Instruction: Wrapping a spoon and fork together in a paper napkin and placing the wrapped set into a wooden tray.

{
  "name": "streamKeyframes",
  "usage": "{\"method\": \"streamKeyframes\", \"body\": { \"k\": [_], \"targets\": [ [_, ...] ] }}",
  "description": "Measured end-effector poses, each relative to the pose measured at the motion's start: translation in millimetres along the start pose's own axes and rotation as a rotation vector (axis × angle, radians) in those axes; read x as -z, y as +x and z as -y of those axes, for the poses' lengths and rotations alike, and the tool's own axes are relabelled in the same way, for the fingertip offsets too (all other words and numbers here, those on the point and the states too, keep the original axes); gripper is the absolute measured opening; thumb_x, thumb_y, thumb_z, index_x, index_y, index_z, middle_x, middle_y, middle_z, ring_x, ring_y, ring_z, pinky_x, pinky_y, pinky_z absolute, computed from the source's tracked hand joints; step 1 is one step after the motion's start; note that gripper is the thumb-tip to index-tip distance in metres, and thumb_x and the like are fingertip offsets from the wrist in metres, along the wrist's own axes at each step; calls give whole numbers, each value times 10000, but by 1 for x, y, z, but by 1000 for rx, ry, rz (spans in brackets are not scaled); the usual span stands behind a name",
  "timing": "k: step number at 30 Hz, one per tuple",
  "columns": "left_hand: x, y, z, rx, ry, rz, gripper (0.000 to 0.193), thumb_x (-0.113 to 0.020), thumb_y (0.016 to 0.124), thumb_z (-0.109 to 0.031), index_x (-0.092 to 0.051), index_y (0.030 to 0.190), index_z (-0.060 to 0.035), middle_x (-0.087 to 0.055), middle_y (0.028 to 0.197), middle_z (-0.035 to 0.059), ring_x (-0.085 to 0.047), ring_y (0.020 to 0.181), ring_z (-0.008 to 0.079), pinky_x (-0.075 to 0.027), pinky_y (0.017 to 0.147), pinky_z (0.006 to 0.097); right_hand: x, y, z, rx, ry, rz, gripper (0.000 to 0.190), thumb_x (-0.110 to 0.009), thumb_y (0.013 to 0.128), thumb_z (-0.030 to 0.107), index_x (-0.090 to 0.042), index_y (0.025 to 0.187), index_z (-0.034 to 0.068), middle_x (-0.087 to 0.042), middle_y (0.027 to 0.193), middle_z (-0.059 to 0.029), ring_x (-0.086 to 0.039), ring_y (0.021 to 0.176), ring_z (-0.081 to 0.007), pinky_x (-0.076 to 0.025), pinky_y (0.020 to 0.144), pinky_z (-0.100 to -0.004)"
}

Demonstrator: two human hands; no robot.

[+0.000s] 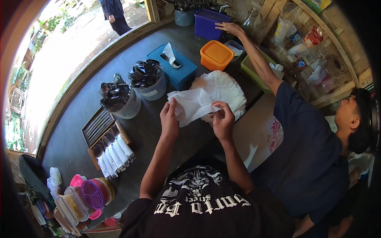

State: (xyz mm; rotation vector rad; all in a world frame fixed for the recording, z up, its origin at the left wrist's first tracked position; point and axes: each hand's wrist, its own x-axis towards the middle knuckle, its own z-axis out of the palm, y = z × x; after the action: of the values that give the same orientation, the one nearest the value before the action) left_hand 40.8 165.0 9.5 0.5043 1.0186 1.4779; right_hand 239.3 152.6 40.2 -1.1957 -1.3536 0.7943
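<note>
A thin white paper napkin (pixel 190 105) is stretched between my two hands, above the dark tabletop. My left hand (pixel 170 119) pinches its left edge, and my right hand (pixel 222 120) grips its right corner. Just beyond lies a stack of white paper napkins (pixel 229 92), partly covered by the held one. To the left, several napkin-wrapped cutlery bundles (pixel 114 156) rest in a row on a wooden holder. Behind them stand two clear plastic tubs, a nearer-left one (pixel 128 107) and a farther one (pixel 156 87), both full of dark-looking forks and spoons.
A blue tissue box (pixel 181 71), an orange lidded container (pixel 216 55), a purple bin (pixel 208 25) and a green bin (pixel 253 68) stand beyond. A co-worker (pixel 303 142) at my right reaches to the purple bin. Food containers (pixel 73 205) sit lower left. Another person (pixel 114 15) stands outside.
</note>
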Motion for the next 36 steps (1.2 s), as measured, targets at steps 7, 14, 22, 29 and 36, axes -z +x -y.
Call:
{"method": "streamKeyframes", "body": {
  "k": [7, 14, 22, 29, 36],
  "targets": [
    [-18, -1, -5, 44, -205, 1, 429, -482, 1095, -346, -538, 1369, -20, -624, 1336, 133, -613, 1238, 282, -483, 1064, 456, 11, 24, -23, -95, 337, -112, 111, -523, 1006, -55, -501, 1079, 26, -633, 1290, -182, -639, 1135, -234, -579, 936, -338],
    [-31, 0, 0, 57, -324, 98, 475, -412, 1105, -375, -490, 1425, -34, -582, 1410, 136, -564, 1318, 317, -440, 1122, 505, 18, 57, -23, 245, 305, -291, 300, -383, 851, -145, -461, 1086, 25, -600, 1320, -210, -562, 1269, -297, -342, 1181, -462],
    [-35, 2, -1, 103, -354, 128, 481, -420, 1102, -382, -495, 1430, -38, -590, 1413, 124, -564, 1320, 297, -430, 1133, 471, 36, 39, -59, 15, -631, -110, 467, -620, 864, -9, -510, 1319, -4, -499, 1441, -213, -451, 1383, -392, -352, 1163, -500],
    [-15, 11, -18, -27, -208, 203, 459, -438, 1106, -338, -514, 1409, -1, -615, 1374, 143, -601, 1272, 269, -453, 1104, 434, 20, 37, 3, 125, -779, -204, 838, -605, 770, 9, -322, 1558, 45, -290, 1591, -242, -253, 1498, -422, -261, 1163, -630],
    [-21, -16, -84, -193, 161, 222, 348, -520, 1097, -324, -637, 1225, -22, -664, 1068, 1, -608, 952, 74, -480, 841, 248, -6, 41, 28, 384, -389, 119, 818, -715, 858, 145, -324, 1570, 49, -323, 1602, -217, -284, 1502, -396, -241, 1202, -551]
  ]
}}
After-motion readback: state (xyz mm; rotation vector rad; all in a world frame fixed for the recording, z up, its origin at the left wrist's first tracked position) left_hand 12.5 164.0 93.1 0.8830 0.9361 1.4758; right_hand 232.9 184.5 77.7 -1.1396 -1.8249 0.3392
